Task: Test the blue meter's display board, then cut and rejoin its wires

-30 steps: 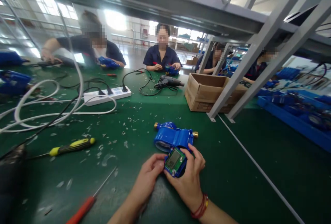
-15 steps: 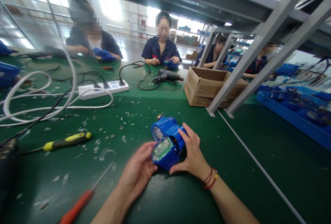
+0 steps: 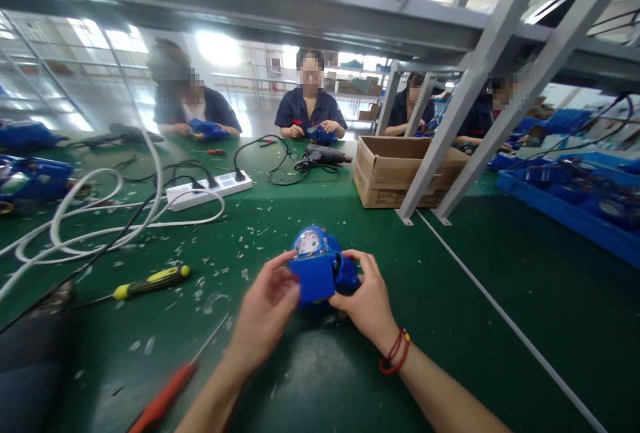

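Blue and glossy, the meter point(image 3: 315, 279) is held between both hands over the green table point(image 3: 450, 333), well in from the far edge; whether its base touches the top, I cannot tell. The left hand point(image 3: 267, 303) grips its left side, fingers at the upper edge and thumb by the flat front. The right hand point(image 3: 369, 296) grips the other side, thumb near the front's lower corner, fingers on the body behind. It looks stiff and fairly heavy, with a smooth finish that may slip, so the solid sides seem the surest hold; the clear-covered dial point(image 3: 307, 241) is probably the fragile part, best left unpressed. Nearer the table's left edge lies a red screwdriver point(image 3: 167, 393).
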`<state>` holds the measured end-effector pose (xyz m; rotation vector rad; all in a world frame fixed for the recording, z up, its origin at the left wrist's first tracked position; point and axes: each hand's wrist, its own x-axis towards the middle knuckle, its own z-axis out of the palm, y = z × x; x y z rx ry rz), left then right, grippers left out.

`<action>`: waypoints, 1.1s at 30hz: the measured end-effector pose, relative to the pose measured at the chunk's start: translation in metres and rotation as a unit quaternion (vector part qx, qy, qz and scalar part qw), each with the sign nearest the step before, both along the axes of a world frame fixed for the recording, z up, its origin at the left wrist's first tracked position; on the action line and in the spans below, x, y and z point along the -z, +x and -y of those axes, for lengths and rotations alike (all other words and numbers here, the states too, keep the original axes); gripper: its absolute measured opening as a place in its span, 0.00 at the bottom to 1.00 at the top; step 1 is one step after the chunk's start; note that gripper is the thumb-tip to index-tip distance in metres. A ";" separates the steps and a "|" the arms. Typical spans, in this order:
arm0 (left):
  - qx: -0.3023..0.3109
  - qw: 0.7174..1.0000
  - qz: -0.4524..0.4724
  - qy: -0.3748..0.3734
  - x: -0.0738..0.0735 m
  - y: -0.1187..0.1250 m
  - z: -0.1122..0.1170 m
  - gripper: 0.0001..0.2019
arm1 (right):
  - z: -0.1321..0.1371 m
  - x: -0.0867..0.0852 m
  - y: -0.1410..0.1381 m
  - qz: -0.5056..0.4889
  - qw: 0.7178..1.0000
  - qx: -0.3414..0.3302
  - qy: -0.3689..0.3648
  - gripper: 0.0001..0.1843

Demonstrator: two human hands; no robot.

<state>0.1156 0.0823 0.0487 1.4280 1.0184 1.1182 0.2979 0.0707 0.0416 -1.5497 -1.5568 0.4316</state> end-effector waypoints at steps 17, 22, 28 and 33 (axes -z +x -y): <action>0.162 0.941 -0.235 0.180 -0.048 0.084 -0.032 0.12 | 0.025 -0.025 0.069 -0.006 0.990 -0.137 0.020 0.49; 0.128 0.935 -0.243 0.225 -0.041 0.087 -0.022 0.13 | 0.022 -0.036 0.093 -0.001 0.982 -0.179 -0.059 0.38; 0.013 0.924 -0.279 0.262 -0.012 0.084 0.013 0.18 | 0.031 -0.006 0.106 -0.225 0.964 -0.124 -0.072 0.34; -0.009 0.845 -0.365 0.392 0.017 0.094 0.038 0.33 | 0.034 0.009 0.113 -0.250 0.958 -0.114 -0.079 0.30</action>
